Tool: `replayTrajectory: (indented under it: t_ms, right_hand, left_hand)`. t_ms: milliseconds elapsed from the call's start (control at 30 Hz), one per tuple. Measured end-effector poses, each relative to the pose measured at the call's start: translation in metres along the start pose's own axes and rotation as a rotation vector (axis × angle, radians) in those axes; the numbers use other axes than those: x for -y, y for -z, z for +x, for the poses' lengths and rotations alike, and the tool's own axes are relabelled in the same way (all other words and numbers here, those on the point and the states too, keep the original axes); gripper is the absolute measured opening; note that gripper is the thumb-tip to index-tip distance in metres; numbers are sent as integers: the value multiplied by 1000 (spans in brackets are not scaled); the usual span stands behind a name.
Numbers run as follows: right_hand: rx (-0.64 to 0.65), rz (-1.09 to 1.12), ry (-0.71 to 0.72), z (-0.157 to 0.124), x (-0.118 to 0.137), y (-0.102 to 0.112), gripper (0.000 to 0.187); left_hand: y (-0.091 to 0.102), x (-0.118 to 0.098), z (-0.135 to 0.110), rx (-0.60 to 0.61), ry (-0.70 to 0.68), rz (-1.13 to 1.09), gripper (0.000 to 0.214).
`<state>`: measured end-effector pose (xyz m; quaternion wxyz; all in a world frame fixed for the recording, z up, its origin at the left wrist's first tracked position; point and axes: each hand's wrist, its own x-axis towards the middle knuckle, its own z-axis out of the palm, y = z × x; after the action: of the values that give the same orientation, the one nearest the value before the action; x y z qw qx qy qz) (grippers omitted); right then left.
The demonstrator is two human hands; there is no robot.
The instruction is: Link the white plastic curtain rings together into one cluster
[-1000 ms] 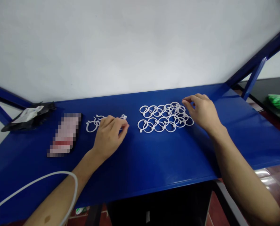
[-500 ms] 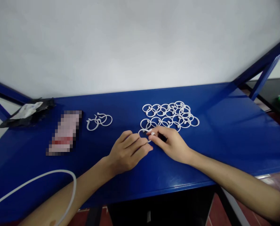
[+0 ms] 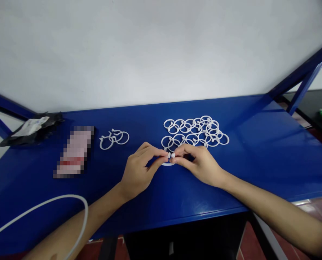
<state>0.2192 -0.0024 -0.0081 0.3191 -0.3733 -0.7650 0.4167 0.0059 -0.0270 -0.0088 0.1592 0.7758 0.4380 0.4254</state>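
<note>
My left hand [image 3: 139, 171] and my right hand [image 3: 201, 164] face each other over the blue table, each pinching one knobbed end of a white open ring [image 3: 167, 164]. The two knobs sit close together between my fingertips, and the ring's lower curve shows beneath them. Right behind my fingers lies a chain of linked white rings [image 3: 190, 126], folded into rows on the table. My right hand hides the front edge of that chain. Whether the held ring passes through it cannot be seen clearly. Several loose white open rings [image 3: 114, 140] lie farther left.
A pixelated pink rectangle [image 3: 75, 148] lies left of the loose rings. Behind it is a black plastic bag [image 3: 32, 130] with a white label. A white cable [image 3: 55, 198] loops over my left forearm. Blue frame bars [image 3: 304, 72] rise at both table sides, before a pale wall.
My left hand has turned and now pinches one end of the ring, its fingers drawn up beside my right hand. The ring has swung so its two knobs face each other.
</note>
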Motion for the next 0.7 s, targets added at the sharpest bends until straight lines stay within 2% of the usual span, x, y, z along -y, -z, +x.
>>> replayTrajectory:
  t_ms: [100,233,367,533,600,700]
  right_hand:
    - [21,98,-58,-1,2,-2,16]
    - [-8,-38,99,-3,2,-7,16]
    - [-8,-179,272,-7,4,-9,15]
    - [52,-348,397,-10,9,-11,23]
    - [60,-408,405,-10,9,-12,26]
    - [5,-404,383,-5,7,-10,23]
  left_hand:
    - [-1,0,-1,16,103,-68,7]
    - [-5,2,-4,31,90,-96,9]
    - [-7,-1,-8,-14,-117,3,13]
    - [-6,0,-11,-45,-435,166,17]
    - [-6,2,-10,-17,-497,219,15]
    - [-1,7,-3,40,-504,274,13]
